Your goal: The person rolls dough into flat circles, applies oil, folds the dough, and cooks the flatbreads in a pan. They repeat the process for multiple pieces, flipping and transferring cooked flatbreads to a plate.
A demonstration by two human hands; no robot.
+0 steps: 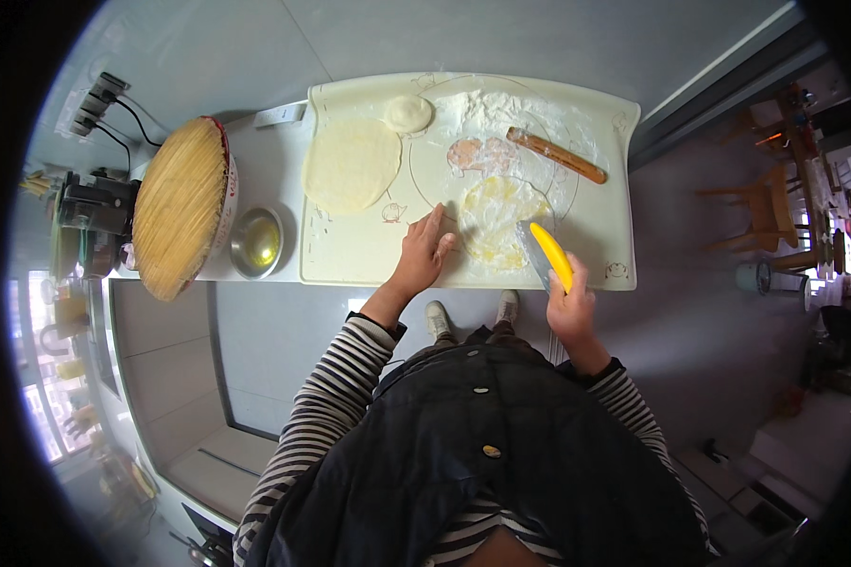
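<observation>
My right hand (571,301) grips a dough scraper with a yellow handle (551,251) and a grey blade (535,255). The blade's far end meets the right side of a floured, yellowish dough round (500,223). Left of that round, my left hand (423,248) rests on the cream pastry mat (354,248), holding nothing, its thumb apart from the fingers. A larger rolled-out dough sheet (352,164) lies at the mat's left, touching or nearly touching a small thick dough disc (408,114). A wooden rolling pin (557,155) lies slanted behind the floured round.
Loose flour (493,110) is heaped at the back of the mat. Left of the mat stand a metal bowl (256,242) of yellow liquid and a basin under a round woven straw lid (181,209). A power strip (99,103) with plugged-in cords is near the wall.
</observation>
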